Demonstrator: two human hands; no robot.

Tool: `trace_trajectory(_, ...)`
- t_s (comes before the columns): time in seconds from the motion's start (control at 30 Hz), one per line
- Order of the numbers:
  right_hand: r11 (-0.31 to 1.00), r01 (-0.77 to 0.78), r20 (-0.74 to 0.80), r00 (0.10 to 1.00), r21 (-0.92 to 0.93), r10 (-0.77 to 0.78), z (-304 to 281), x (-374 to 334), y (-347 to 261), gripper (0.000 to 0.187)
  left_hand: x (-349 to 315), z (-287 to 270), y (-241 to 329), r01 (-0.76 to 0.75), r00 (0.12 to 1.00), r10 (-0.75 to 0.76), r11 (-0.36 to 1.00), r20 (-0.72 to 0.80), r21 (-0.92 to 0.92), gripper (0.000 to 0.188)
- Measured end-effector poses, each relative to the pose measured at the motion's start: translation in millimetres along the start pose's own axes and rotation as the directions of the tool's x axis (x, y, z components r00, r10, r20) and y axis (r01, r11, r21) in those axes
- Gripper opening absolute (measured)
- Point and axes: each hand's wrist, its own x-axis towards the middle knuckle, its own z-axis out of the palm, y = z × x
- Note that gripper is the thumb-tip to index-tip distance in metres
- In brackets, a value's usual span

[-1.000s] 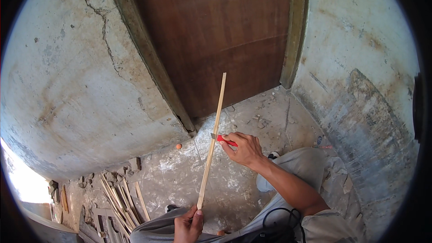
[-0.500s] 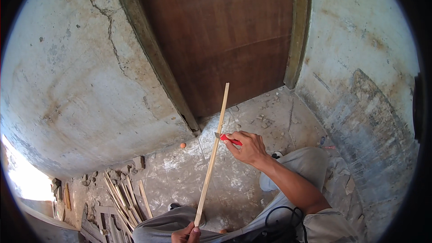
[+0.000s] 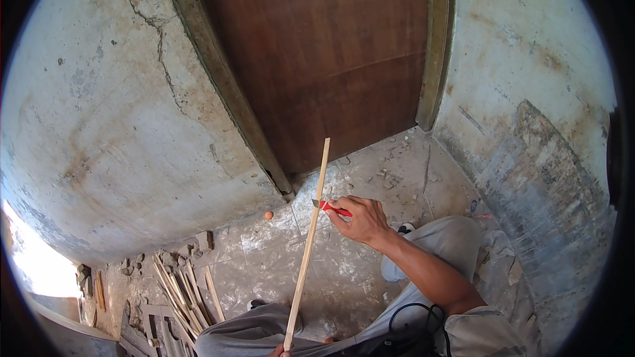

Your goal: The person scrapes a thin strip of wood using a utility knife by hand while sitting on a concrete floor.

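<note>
A long, thin strip of pale wood (image 3: 307,251) slants up from the lower edge toward the door. Its near end is in my left hand (image 3: 280,352), of which only a little shows at the bottom of the view. My right hand (image 3: 360,219) is closed round a red utility knife (image 3: 336,209), thumb toward the blade. The knife's short blade (image 3: 315,203) lies across the strip, a bit above its middle. My right forearm comes in from the lower right, above my bent knee.
More wooden strips (image 3: 188,294) lie in a bundle at the lower left, beside broken stones (image 3: 205,240). A small orange ball (image 3: 268,215) rests on the dusty tiled floor (image 3: 264,251). Ahead stands a brown door (image 3: 317,59) between a cracked wall (image 3: 119,125) and a stained one (image 3: 529,92).
The wooden strip has moved down toward me, and my left hand has gone mostly out of view with it. My right hand and the knife have shifted slightly left and down.
</note>
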Motion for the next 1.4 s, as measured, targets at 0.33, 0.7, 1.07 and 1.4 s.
trace_trajectory(0.33,0.997,-0.074,0.062,0.995,-0.009,0.074,-7.5,4.4,3.6,0.014,-25.7,-8.2,7.8,0.066,0.997,-0.059,0.983,-0.042,0.174,0.032)
trace_trajectory(0.7,0.997,-0.074,0.05,0.996,-0.032,0.075,-7.2,7.2,9.7,0.016,-57.3,-29.0,-19.7,0.111,0.994,-0.104,0.97,-0.046,0.214,0.035)
trace_trajectory(1.07,0.99,-0.126,0.112,0.985,-0.071,0.133,-3.4,2.0,5.3,0.017,-79.9,-38.3,-1.5,0.143,0.99,-0.143,0.985,-0.009,0.092,0.034)
trace_trajectory(1.4,0.988,-0.123,0.108,0.985,-0.097,0.133,2.8,-0.6,9.1,0.018,-99.4,-52.7,-34.4,0.223,0.975,-0.224,0.97,0.0,0.098,0.036)
